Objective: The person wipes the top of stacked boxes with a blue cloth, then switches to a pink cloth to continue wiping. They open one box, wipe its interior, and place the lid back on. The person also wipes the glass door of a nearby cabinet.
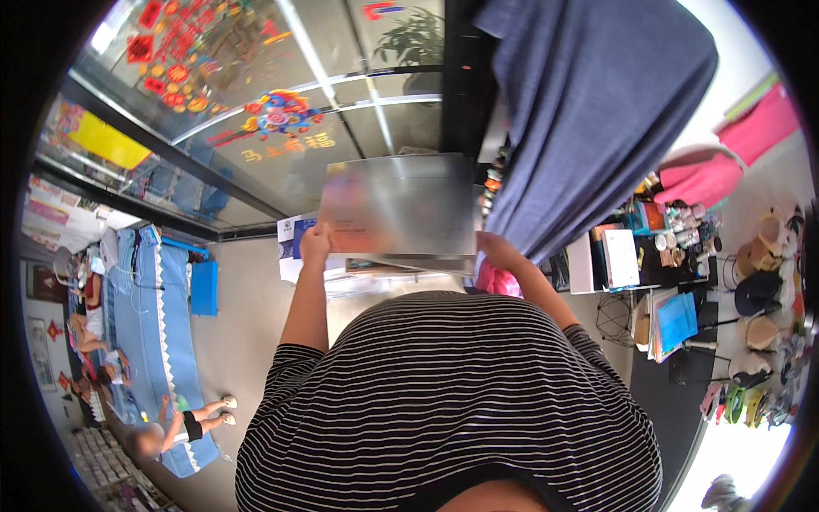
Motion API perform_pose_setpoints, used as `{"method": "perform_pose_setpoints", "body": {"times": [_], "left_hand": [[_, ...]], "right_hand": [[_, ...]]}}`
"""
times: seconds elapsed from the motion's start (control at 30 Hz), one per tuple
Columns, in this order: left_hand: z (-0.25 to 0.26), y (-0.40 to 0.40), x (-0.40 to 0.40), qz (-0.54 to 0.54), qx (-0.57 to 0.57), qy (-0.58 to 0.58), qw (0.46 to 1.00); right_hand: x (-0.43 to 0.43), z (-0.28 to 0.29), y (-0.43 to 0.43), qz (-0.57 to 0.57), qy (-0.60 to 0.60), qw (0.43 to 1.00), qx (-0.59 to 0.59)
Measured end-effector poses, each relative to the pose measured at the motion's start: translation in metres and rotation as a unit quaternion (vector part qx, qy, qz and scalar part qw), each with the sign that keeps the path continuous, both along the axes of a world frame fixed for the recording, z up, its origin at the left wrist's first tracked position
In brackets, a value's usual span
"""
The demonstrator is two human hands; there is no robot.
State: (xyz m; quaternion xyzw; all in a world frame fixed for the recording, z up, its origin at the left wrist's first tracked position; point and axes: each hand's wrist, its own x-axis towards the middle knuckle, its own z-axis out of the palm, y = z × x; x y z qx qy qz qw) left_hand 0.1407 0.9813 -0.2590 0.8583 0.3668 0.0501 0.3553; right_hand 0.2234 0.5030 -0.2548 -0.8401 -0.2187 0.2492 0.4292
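Observation:
A large flat rectangular panel (403,205) with a glossy surface is held out in front of my striped shirt. It is grey and reflective, with an orange and purple area at its left side and small blurred print. My left hand (315,243) grips its left edge near the lower corner. At the opposite edge, my right hand (500,253) holds it, with the fingers partly hidden. Another flat piece (435,264) shows just under the panel's near edge. White and blue printed sheets (288,253) stick out beyond the left side.
Beyond the panel stands a glass partition (358,57) with festive decals. A dark blue cloth (576,115) hangs at right, beside a black shelf (659,272) with jars and papers. At left, several people, including a child (173,429), are around a table with a blue cloth (182,358).

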Motion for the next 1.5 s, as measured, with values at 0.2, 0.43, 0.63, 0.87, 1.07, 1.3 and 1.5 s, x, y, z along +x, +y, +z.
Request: {"method": "perform_pose_setpoints", "body": {"times": [0.2,0.43,0.63,0.87,1.07,1.3,1.5], "left_hand": [[0.046,-0.021,-0.015,-0.079,-0.019,-0.066,0.994],[0.016,-0.003,0.002,-0.071,0.036,-0.151,0.985],[0.032,-0.001,0.005,-0.073,-0.069,-0.03,0.995],[-0.004,-0.008,0.023,0.011,-0.241,-0.075,0.968],[0.002,-0.018,0.0,-0.033,-0.205,-0.032,0.978],[-0.011,-0.019,0.003,-0.038,-0.206,-0.058,0.976],[0.008,-0.029,-0.008,-0.02,-0.206,-0.033,0.978]], "right_hand": [[0.009,0.021,0.019,-0.087,-0.15,0.982,-0.077],[0.005,0.033,0.074,-0.235,-0.034,0.964,-0.119],[0.009,0.025,0.075,-0.219,-0.032,0.948,-0.229],[0.027,0.022,0.07,-0.169,-0.057,0.946,-0.271],[0.011,0.038,0.067,-0.213,0.0,0.947,-0.24],[0.009,-0.001,0.045,-0.292,0.071,0.951,-0.07],[-0.014,0.021,0.056,-0.312,0.083,0.946,-0.029]]}}
